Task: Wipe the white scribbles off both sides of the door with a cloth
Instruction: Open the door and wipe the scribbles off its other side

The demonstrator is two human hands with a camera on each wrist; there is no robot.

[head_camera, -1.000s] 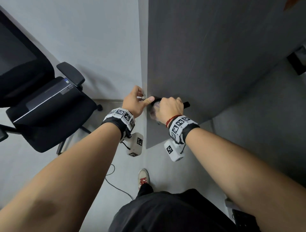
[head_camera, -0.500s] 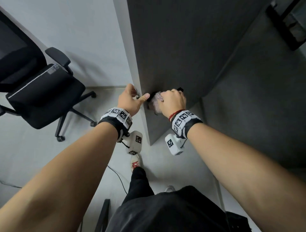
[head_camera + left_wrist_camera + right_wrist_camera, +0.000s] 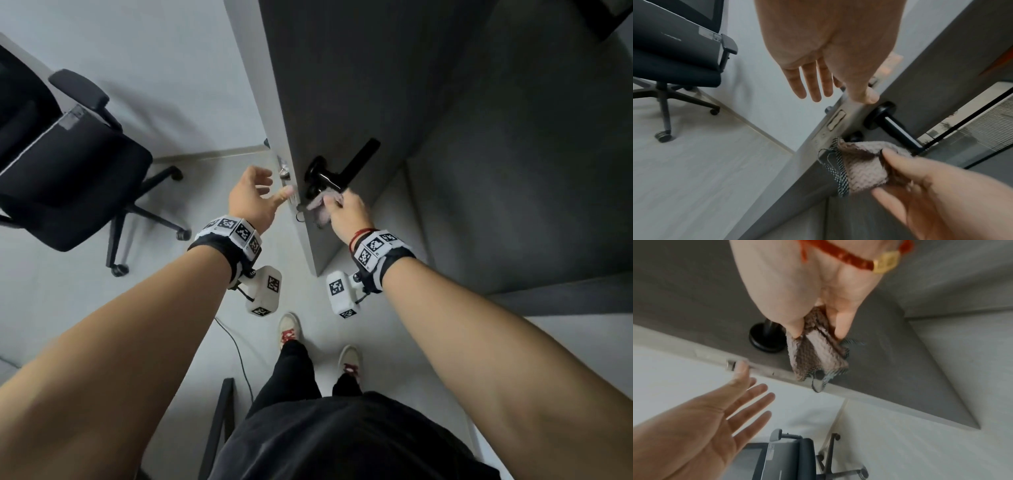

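Observation:
The dark grey door (image 3: 359,85) stands edge-on ahead, its pale edge (image 3: 267,113) with the latch plate (image 3: 836,120) facing me. A black lever handle (image 3: 346,168) sticks out of its right face. My right hand (image 3: 342,210) pinches a pinkish knitted cloth (image 3: 865,167) just below the handle, against the door face (image 3: 694,296). The same cloth (image 3: 816,353) hangs from the thumb and fingers. My left hand (image 3: 257,195) hovers open beside the door edge, fingers spread, thumb (image 3: 867,95) close to the edge. No scribbles show on the visible face.
A black office chair (image 3: 65,171) on castors stands at the left near the white wall (image 3: 154,68). A thin cable (image 3: 236,349) runs over the pale floor by my feet (image 3: 289,330). A dark bar (image 3: 215,428) stands at lower middle. Grey wall lies to the door's right.
Both hands have come off the door edge and handle. The left hand has opened and drawn back; the right hand has dropped below the handle with the cloth. The door has swung left in view.

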